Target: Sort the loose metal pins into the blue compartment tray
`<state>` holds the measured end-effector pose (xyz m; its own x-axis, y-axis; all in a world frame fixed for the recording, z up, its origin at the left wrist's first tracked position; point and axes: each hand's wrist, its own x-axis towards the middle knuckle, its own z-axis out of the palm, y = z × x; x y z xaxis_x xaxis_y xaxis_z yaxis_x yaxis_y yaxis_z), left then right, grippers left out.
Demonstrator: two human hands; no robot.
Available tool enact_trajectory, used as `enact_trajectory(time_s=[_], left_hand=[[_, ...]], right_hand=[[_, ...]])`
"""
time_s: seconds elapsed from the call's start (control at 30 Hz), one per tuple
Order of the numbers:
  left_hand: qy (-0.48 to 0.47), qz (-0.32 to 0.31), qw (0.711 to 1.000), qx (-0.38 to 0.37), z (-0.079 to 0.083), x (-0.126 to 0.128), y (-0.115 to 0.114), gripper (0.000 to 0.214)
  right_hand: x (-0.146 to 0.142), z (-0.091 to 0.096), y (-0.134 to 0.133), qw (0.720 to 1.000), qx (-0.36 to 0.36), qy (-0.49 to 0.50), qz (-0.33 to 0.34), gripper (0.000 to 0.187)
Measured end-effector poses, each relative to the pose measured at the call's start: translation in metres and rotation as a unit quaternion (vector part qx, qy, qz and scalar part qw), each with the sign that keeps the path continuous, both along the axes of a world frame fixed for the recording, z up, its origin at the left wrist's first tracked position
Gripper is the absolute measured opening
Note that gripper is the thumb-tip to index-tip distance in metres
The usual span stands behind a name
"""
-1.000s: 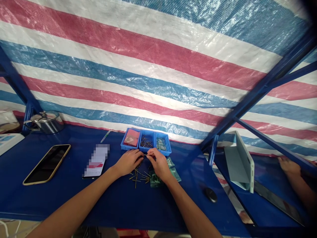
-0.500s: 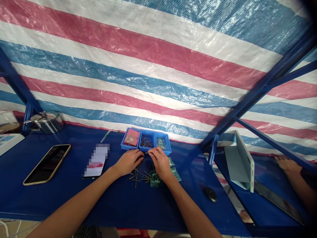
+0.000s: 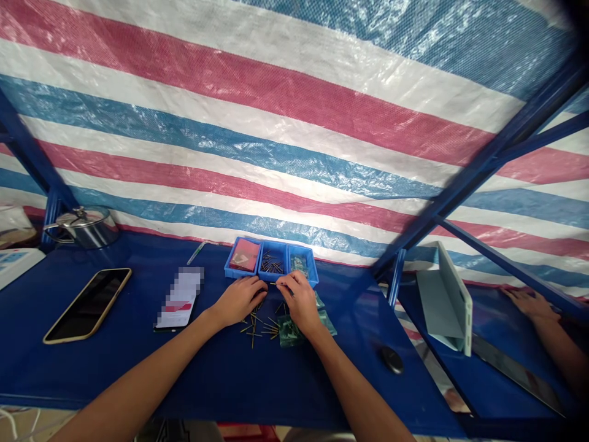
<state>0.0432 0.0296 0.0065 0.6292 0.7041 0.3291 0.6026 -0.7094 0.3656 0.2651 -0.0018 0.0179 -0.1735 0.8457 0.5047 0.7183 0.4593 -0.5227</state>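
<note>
My right hand (image 3: 300, 302) pinches a small thin metal rod (image 3: 273, 283) at the front of the middle blue bin (image 3: 275, 247). Beside it, my left hand (image 3: 237, 301) has its fingers curled together; whatever lies under its fingertips is hidden. Loose, thin gold-and-dark rods resembling drill bits (image 3: 253, 332) are scattered on the table below both hands. More such rods (image 3: 272, 266) lie in the middle bin. Small clear plastic bags (image 3: 289, 333) rest under and beside my right wrist.
The left bin holds a pink packet (image 3: 245, 255); small bags fill the right bin (image 3: 316, 279). Two phones (image 3: 87, 307) and a pen-like stick (image 3: 196, 252) lie leftward, near a metal pot (image 3: 92, 228). A black oval object (image 3: 391, 360) sits right. Another person's hand (image 3: 529, 304) rests beyond a tablet stand (image 3: 453, 301).
My right hand has shifted very slightly, still pinching the rod, while my left hand stays in place. The other person's hand at the far right has moved slightly left.
</note>
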Motion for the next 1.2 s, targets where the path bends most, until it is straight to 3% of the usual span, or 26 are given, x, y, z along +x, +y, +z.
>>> enact_trajectory(time_s=[0.13, 0.23, 0.3, 0.4, 0.5, 0.6, 0.7, 0.8, 0.97, 1.2], left_hand=[[0.000, 0.001, 1.000, 0.006, 0.000, 0.000, 0.000, 0.024], [-0.003, 0.001, 1.000, 0.008, -0.001, 0.000, 0.000, 0.026], [0.000, 0.000, 1.000, 0.008, 0.000, 0.000, 0.000, 0.027], [-0.002, 0.000, 1.000, 0.008, 0.000, 0.000, 0.000, 0.027], [-0.008, -0.002, 1.000, 0.007, -0.001, 0.000, 0.001, 0.028], [-0.008, -0.001, 1.000, 0.006, -0.002, 0.000, 0.001, 0.027], [-0.003, 0.002, 1.000, 0.006, -0.002, 0.000, 0.001, 0.024], [-0.001, 0.001, 1.000, 0.006, -0.001, 0.000, 0.000, 0.024], [-0.011, -0.005, 1.000, 0.003, 0.000, 0.000, 0.000, 0.028], [-0.006, -0.003, 1.000, 0.001, 0.003, 0.000, -0.002, 0.027]], right_hand=[[0.000, -0.004, 0.002, 0.999, -0.014, 0.046, 0.015, 0.020], [-0.002, -0.008, 0.005, 0.986, -0.081, 0.141, 0.030, 0.025], [-0.004, -0.009, 0.006, 0.957, -0.154, 0.240, 0.055, 0.028], [-0.007, -0.005, 0.006, 0.886, -0.253, 0.379, 0.089, 0.032], [-0.008, 0.004, 0.003, 0.826, -0.314, 0.456, 0.106, 0.034], [-0.007, 0.010, 0.001, 0.790, -0.349, 0.488, 0.126, 0.037], [-0.006, 0.011, 0.001, 0.771, -0.367, 0.501, 0.138, 0.037], [-0.006, 0.009, 0.002, 0.766, -0.366, 0.512, 0.130, 0.036], [-0.008, 0.004, 0.005, 0.809, -0.316, 0.490, 0.068, 0.036], [-0.010, 0.001, 0.005, 0.823, -0.300, 0.481, 0.030, 0.043]])
